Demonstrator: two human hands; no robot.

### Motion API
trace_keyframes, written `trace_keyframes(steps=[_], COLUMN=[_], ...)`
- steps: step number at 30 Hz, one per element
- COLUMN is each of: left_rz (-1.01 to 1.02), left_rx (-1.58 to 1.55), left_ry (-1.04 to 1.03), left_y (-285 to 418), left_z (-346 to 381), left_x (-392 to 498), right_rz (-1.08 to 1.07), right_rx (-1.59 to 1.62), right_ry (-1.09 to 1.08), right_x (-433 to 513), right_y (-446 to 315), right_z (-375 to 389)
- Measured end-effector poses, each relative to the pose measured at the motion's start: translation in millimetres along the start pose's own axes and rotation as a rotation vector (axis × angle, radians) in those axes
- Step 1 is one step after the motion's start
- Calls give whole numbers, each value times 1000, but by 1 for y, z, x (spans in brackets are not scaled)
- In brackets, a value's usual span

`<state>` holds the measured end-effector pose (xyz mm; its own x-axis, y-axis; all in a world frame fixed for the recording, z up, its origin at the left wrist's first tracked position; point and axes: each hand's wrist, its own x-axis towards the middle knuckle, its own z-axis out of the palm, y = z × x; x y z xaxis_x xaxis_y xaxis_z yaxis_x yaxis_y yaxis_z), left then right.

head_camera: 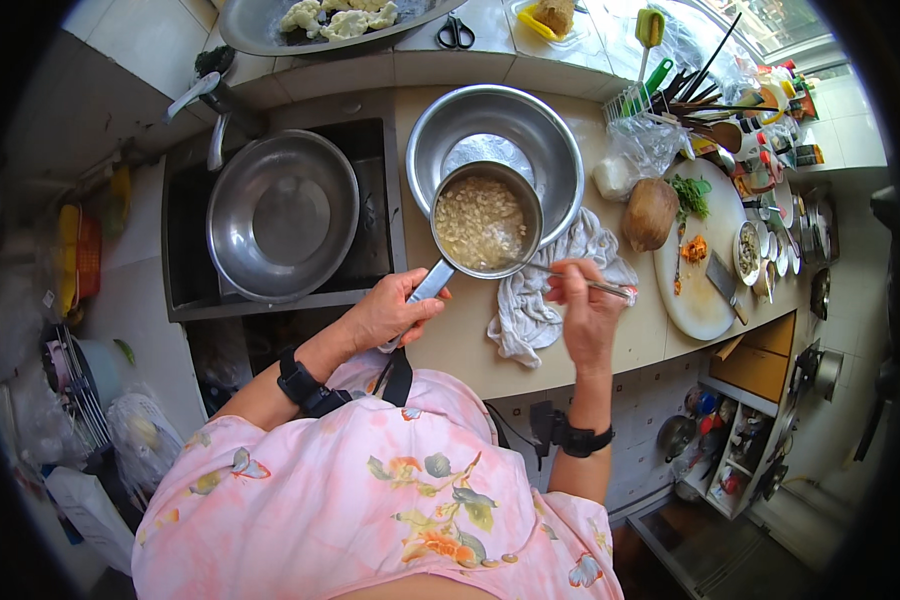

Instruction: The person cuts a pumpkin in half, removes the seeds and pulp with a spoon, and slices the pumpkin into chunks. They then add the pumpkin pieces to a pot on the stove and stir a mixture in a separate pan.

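Note:
My left hand [394, 307] grips the flat handle of a small metal saucepan [436, 279]. Pale pieces in cloudy liquid [484, 221] fill much of the pan, which is over the near rim of a large steel bowl [566, 150]. In my right hand [589, 315] is a thin metal utensil [551, 268], possibly a spoon or chopsticks; its far end reaches into the pan and I cannot tell its shape. A crumpled white cloth [529, 319] lies on the counter below the pan and beside my right hand.
Left, a steel basin [285, 217] sits at the dark sink [375, 195] under a faucet [232, 112]. Right, a round cutting board [701, 300] holds a cleaver [724, 281], greens and orange chopped food, near a brown root vegetable [650, 214]. Scissors [456, 34] and a cauliflower tray [259, 37] are behind.

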<state>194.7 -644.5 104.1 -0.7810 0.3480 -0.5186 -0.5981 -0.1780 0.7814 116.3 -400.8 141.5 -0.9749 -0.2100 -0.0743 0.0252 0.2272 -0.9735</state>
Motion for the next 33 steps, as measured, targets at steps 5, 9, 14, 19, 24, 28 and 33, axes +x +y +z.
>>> trace_keyframes(steps=[5, 9, 14, 19, 24, 28, 33], left_rz=[-35, -11, -20, -10, -13, -4, -12], left_rx=[5, 14, 10, -1, 14, -6, -4], left_ry=[2, 2, -8, -9, -11, 16, 9], left_y=[2, 4, 4, 5, 4, 3, 3], left_z=[0, -2, -1, -2, -2, -3, -3], left_x=[0, 1, 2, 0, 1, -1, -2], right_rz=[-155, 63, -108, 85, -71, -24, -29], right_rx=[-58, -78, -63, -123, -18, 30, 65], right_ry=[-14, 116, 41, 50, 73, 23, 136], right_x=[6, 4, 4, 0, -1, -2, 5], right_y=[-1, -4, -3, -4, 4, 11, 17], right_z=[4, 1, 7, -2, 5, -3, 3])
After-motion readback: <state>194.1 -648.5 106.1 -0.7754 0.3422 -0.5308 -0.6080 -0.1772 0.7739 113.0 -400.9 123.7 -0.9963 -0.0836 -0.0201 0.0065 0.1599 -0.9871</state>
